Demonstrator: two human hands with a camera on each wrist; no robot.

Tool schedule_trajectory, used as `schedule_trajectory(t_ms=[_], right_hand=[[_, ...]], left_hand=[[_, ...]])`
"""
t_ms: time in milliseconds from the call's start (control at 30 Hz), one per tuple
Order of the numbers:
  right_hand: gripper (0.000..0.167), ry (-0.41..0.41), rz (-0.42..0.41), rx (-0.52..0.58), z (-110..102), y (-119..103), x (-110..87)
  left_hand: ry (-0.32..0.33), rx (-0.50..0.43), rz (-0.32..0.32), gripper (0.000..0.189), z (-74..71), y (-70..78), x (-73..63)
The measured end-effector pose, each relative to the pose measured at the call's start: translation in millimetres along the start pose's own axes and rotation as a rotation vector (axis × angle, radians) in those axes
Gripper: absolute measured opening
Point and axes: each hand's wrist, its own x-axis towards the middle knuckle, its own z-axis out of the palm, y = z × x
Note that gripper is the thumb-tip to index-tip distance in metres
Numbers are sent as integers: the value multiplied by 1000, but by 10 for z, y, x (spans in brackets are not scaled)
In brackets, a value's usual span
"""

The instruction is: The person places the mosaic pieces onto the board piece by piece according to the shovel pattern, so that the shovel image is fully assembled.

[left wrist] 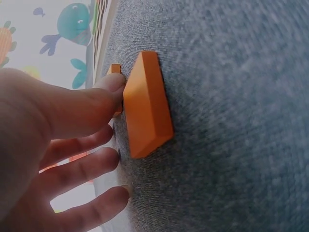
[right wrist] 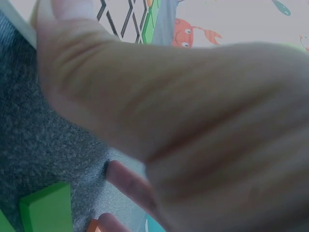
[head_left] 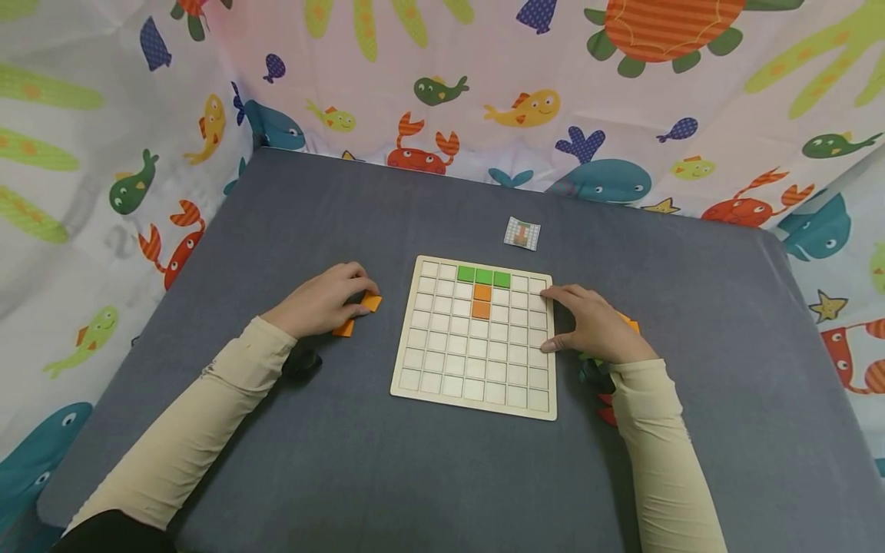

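My left hand pinches a small orange tile between thumb and fingers, on the cloth left of the board. Just below it lies a second orange tile, which stands larger and nearer in the left wrist view. The wooden grid board has three green tiles in its top row and two orange tiles in a column beneath. My right hand rests on the board's right edge, thumb and fingertips spread apart along it. The right wrist view shows that thumb over the rim.
A small picture card lies behind the board. Orange, green and red tiles lie beside and partly under my right forearm. A small dark object sits by my left wrist. A printed curtain borders the table.
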Motion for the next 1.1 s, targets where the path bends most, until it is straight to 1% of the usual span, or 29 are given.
schedule_trajectory(t_ms=[167,300,500,667,800,900,1100], right_hand=[[94,-1,13,-1,-3,-8,-2],[94,-1,14,3,-7,-9,-3],[94,2,12,4,-1,7,-2],[94,0,7,5,5,14,7],[94,-1,8,2,1,16,9],[94,0,8,2,-6,14,8],[93,-1,6,10,-1,10,1]], left_hand=[[-4,4,-7,27,-2,8,9],[-3,5,-13,28,-13,42,35],[10,-23,19,28,-25,160,103],[9,-41,36,30,8,254,169],[16,-42,49,31,52,324,251],[24,-38,72,28,78,398,327],[-15,-15,136,20,136,600,495]])
